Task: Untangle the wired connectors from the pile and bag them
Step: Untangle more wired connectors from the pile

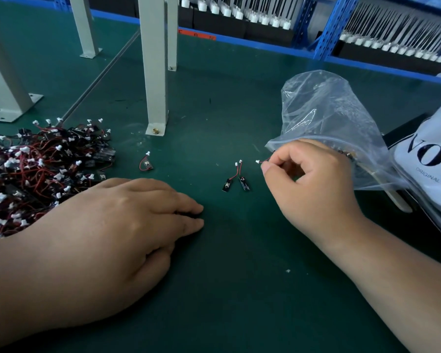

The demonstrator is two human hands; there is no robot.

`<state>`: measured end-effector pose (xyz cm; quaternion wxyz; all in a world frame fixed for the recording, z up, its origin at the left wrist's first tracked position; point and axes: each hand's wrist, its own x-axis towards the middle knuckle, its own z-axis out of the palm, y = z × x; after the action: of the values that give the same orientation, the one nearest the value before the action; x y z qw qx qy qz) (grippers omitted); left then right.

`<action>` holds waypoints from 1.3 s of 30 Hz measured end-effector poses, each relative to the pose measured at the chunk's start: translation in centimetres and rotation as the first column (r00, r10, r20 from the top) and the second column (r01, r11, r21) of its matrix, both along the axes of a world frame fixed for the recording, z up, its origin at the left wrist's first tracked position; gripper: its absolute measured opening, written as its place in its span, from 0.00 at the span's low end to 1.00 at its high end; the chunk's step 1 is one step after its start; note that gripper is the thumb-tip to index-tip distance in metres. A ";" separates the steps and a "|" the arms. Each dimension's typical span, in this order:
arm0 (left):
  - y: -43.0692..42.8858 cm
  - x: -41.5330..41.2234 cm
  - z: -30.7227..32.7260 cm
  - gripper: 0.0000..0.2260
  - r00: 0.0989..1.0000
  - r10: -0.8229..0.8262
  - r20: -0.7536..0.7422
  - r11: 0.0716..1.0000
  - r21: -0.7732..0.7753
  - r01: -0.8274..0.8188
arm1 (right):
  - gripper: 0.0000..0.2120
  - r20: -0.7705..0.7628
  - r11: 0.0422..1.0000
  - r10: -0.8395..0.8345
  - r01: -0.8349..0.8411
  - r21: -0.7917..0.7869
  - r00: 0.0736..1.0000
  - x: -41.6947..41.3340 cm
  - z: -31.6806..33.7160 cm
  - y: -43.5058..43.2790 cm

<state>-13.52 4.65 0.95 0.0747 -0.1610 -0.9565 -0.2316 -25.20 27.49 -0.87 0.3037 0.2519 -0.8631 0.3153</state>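
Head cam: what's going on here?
A person is bagging wired connectors. The right hand pinches one connector by its wire, just in front of the mouth of the clear bag. The left hand lies flat on the green mat beside the tangled pile. Two loose connectors lie between the hands, a third nearer the pile.

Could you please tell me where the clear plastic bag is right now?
The plastic bag stands at the right of the green table in the head view, just behind the right hand pinching a connector, beside a white printed bag.
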 end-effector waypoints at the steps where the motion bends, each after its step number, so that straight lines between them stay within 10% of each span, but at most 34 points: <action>1: -0.1 -0.3 -0.1 0.12 1.000 0.012 0.012 1.000 -0.006 -0.012 | 0.10 -0.031 1.000 -0.004 0.005 0.015 0.999 0.1 0.1 0.1; 5: -1.3 -1.4 -2.0 0.10 0.997 -0.051 -0.056 0.978 -0.203 0.038 | 0.14 -0.068 0.982 -0.075 0.085 0.166 0.995 0.5 0.3 0.1; 21: -1.9 -2.1 -2.8 0.02 0.983 -0.103 -0.150 0.977 -0.202 0.072 | 0.21 0.077 0.897 -0.064 0.024 0.441 0.995 1.1 0.2 -0.3; 39: -1.6 -2.0 -2.6 0.05 0.973 -0.103 -0.209 0.987 -0.142 0.074 | 0.15 0.132 0.948 -0.004 -0.039 0.316 0.991 1.5 0.5 -0.6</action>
<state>-15.47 3.01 -1.64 0.1564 -0.2323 -0.9480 -0.1513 -23.74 26.90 -0.38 0.1991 0.2840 -0.9184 0.1905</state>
